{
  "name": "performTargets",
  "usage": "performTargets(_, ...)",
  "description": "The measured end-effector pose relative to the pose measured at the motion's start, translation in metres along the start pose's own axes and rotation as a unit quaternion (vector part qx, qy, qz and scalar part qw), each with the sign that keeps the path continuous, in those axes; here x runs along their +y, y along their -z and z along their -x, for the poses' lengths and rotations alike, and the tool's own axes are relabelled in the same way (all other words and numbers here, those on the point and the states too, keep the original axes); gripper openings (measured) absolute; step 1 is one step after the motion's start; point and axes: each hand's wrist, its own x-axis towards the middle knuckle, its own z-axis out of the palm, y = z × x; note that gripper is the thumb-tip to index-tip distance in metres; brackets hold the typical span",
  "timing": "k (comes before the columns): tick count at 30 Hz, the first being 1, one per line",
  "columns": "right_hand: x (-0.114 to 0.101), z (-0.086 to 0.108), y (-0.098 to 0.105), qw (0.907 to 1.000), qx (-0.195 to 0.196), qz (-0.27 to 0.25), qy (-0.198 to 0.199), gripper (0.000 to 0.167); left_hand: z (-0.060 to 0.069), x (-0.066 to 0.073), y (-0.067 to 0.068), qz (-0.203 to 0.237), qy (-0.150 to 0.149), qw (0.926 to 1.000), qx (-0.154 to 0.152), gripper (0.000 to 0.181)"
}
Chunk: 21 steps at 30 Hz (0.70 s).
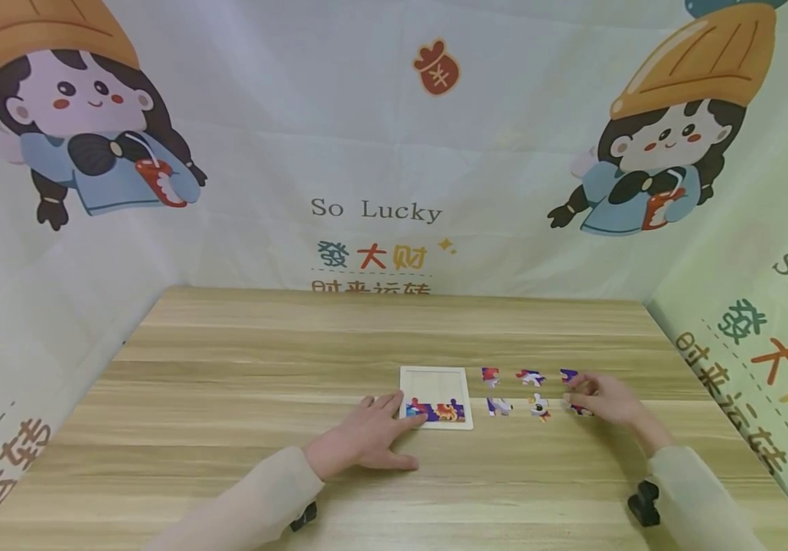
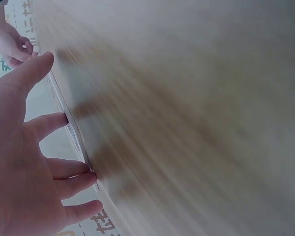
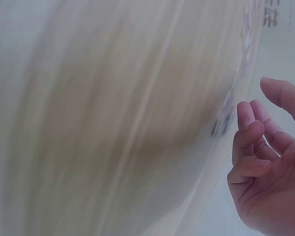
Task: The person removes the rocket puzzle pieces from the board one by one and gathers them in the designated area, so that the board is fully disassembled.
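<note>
A white puzzle tray (image 1: 435, 370) lies on the table, with joined purple and orange puzzle pieces (image 1: 447, 412) along its near edge. My left hand (image 1: 369, 435) rests at the tray's left side, fingers spread, one fingertip over the pieces inside. In the left wrist view the spread fingers of this hand (image 2: 34, 162) touch the tray's edge. Over the right end of the loose pieces hovers my right hand (image 1: 604, 399), near a purple puzzle piece (image 1: 568, 375) and partly covering a dark puzzle piece (image 1: 581, 409). In the right wrist view its fingers (image 3: 248, 140) bend loosely, thumb apart, nothing visible between them.
Loose puzzle pieces lie in two rows right of the tray, among them a red one (image 1: 490, 376), a white and purple one (image 1: 530, 377), a purple and white one (image 1: 499, 406) and a mostly white one (image 1: 539, 406). Printed cloth (image 1: 256, 153) surrounds the wooden table (image 1: 242, 360).
</note>
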Motion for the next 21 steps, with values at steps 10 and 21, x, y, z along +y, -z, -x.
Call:
performTargets(10, -0.033, -0.012, -0.019, 0.9981, -0.031, -0.02, 0.048, 0.019, 0.0, 0.0, 0.0, -0.001, 0.001, 1.0, 0.004, 0.069)
performTargets(21, -0.056, -0.022, -0.047, 0.9916, -0.067, -0.035, 0.105, 0.019, 0.001, 0.0, 0.001, 0.003, 0.001, 1.0, 0.004, 0.069)
